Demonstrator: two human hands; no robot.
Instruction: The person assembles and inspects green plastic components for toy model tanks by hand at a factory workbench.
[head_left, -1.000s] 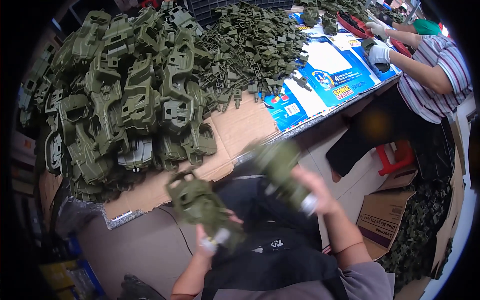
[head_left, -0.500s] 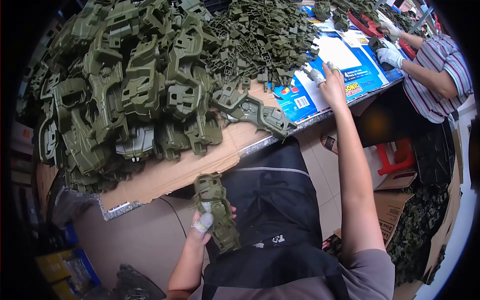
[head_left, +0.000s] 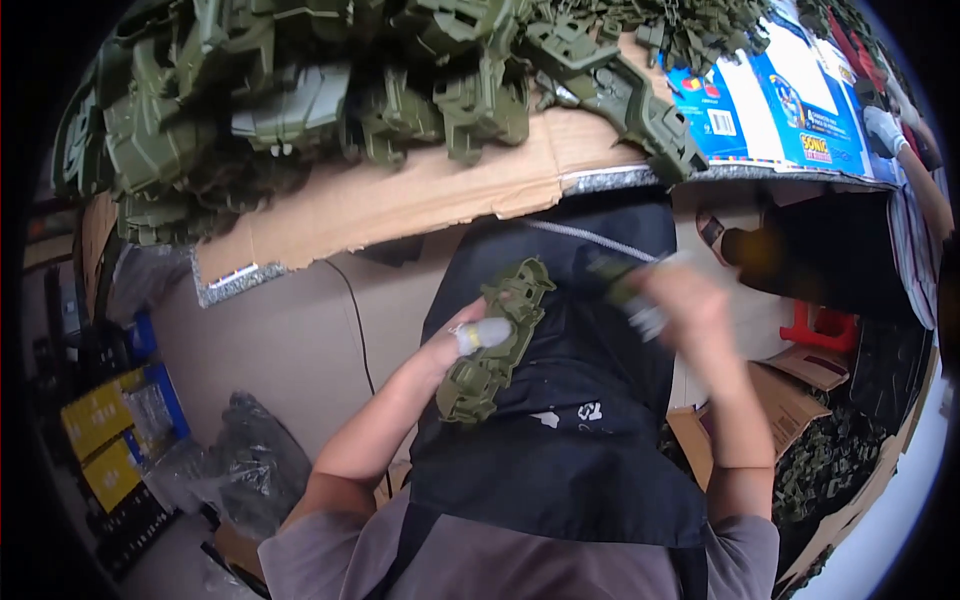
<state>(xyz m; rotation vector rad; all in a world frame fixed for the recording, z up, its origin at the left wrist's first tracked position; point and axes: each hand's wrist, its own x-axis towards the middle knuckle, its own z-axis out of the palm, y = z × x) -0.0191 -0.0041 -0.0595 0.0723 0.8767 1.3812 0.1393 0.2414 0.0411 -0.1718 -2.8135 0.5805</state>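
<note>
In the head view, the left hand (head_left: pixel 468 337) is near the middle of the frame, its fingers pinching a green plastic shell (head_left: pixel 505 355) with the thumb laid over it; the shell is tilted above the black apron (head_left: pixel 560 490). Right of centre, the blurred right hand (head_left: pixel 692 305) pinches a small green part (head_left: pixel 615 278), apart from the shell. Along the top, the table (head_left: pixel 240 285) carries cardboard (head_left: pixel 400 205), heaped green shells (head_left: pixel 165 140) at upper left and blue printed sheets (head_left: pixel 740 120) at upper right. A co-worker's gloved hand (head_left: pixel 884 130) shows at far right.
</note>
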